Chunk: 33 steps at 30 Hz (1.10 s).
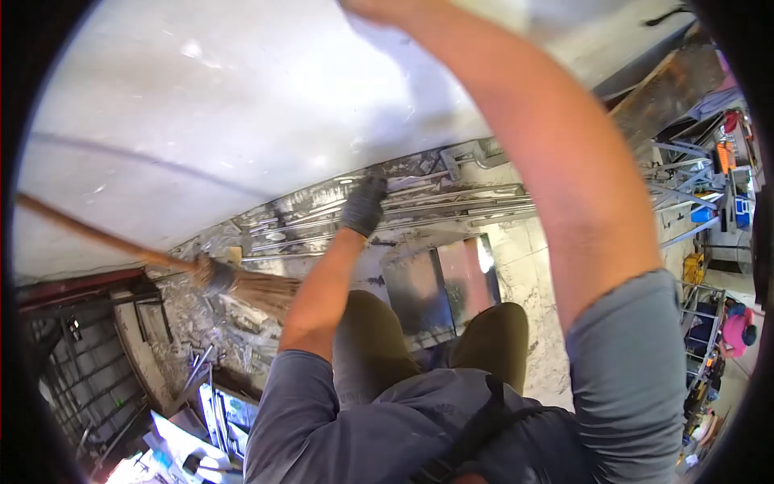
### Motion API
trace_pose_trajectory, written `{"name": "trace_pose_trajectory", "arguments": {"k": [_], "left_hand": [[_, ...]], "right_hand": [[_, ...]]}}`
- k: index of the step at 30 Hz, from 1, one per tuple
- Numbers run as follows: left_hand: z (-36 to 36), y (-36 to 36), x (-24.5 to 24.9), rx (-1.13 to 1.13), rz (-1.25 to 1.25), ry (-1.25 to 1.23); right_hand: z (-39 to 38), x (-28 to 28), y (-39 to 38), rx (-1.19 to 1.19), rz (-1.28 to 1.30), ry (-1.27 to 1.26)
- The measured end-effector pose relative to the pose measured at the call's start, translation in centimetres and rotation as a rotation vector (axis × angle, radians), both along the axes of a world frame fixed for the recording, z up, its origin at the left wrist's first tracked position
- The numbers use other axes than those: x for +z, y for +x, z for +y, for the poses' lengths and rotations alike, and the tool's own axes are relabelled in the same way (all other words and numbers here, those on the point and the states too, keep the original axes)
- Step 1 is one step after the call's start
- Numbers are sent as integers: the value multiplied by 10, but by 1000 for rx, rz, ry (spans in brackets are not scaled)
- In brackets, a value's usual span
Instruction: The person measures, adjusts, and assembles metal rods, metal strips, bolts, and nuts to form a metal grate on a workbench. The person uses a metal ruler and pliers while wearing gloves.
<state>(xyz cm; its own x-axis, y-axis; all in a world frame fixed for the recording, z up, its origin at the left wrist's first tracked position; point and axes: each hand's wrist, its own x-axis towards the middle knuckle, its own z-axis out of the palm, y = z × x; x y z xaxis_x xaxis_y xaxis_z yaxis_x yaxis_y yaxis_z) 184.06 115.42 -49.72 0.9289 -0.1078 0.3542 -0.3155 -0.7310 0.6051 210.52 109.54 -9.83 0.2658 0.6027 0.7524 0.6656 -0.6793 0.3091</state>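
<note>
My left hand [364, 206], in a dark glove, is over a bundle of thin metal rods [468, 202] lying along the foot of a white wall [242, 89]. Its fingers look curled closed; whether a rod is inside them is hidden. A bare right forearm [516, 105] stretches up across the wall, and my right hand is cut off by the top edge of the view. A clamp-like metal piece [451, 165] rests among the rods, right of the left hand.
A broom [250, 286] with a wooden handle leans against the wall at left, beside scattered scrap [234, 331]. Between my knees is a dark reflective panel [439, 286]. Metal frames [685, 169] and shelving stand at right, where a person in pink [735, 331] is visible.
</note>
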Motion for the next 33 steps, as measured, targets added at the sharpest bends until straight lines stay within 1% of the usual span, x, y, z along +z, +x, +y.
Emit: {"name": "trace_pose_trajectory", "arguments": {"k": [1, 2, 3, 4, 5, 6, 8, 9, 10, 11, 12, 13, 15, 17, 18, 20, 21, 22, 24, 25, 26, 29, 32, 33], "left_hand": [[-28, -22, 50, 59, 97, -120], [-52, -44, 98, 141, 132, -254], [-70, -67, 157, 232, 376, -360], [-82, -81, 186, 259, 413, -480], [-95, -103, 213, 280, 464, -598], [-108, -129, 252, 281, 561, -897], [-128, -169, 334, 257, 742, -1483], [-139, -191, 349, 192, 754, -1660], [-150, -213, 380, 134, 788, -1741], [-161, -227, 412, 74, 831, -1821], [-174, -238, 450, 28, 864, -1806], [-188, -250, 495, -21, 906, -1788], [-218, -273, 565, -134, 986, -1723], [-251, -286, 612, -278, 1054, -1625], [-269, -289, 627, -397, 1080, -1574], [-313, -301, 669, -457, 1173, -1307], [-339, -306, 681, -490, 1198, -1172], [-365, -314, 684, -591, 1213, -1173], [-426, -342, 690, -708, 1237, -1128], [-457, -350, 694, -768, 1241, -1118], [-492, -370, 698, -733, 1269, -1097], [-576, -426, 705, -920, 1229, -984], [-646, -477, 720, -1036, 1281, -859], [-670, -494, 723, -1070, 1261, -804]], "right_hand": [[-8, 23, -33, -113, 308, -155], [-27, 32, -62, -82, 210, -218], [-46, 40, -91, -54, 105, -277], [-58, 46, -119, -109, 353, -493], [-80, 56, -151, -119, 796, -716], [-110, 65, -196, -164, 1047, -811], [-185, 86, -282, -221, 1333, -805], [-219, 110, -313, -216, 1674, -765], [-261, 140, -355, -151, 1801, -572], [-306, 146, -392, -15, 1792, -426], [-341, 167, -428, -133, 1931, -258], [-369, 191, -473, -157, 2048, 74], [-411, 251, -545, -119, 2420, 834], [-444, 295, -605, -151, 2334, 976], [-460, 311, -628, -170, 2275, 1041], [-490, 331, -681, -275, 2088, 1209], [-509, 335, -707, -327, 1989, 1282], [-535, 312, -734, -332, 1807, 1248], [-565, 309, -785, -264, 1647, 1465], [-579, 311, -800, -232, 1559, 1551], [-598, 308, -823, -217, 1495, 1650], [-644, 314, -896, -328, 1335, 1791], [-685, 332, -954, -478, 1188, 1885], [-700, 327, -974, -625, 1134, 1761]]}}
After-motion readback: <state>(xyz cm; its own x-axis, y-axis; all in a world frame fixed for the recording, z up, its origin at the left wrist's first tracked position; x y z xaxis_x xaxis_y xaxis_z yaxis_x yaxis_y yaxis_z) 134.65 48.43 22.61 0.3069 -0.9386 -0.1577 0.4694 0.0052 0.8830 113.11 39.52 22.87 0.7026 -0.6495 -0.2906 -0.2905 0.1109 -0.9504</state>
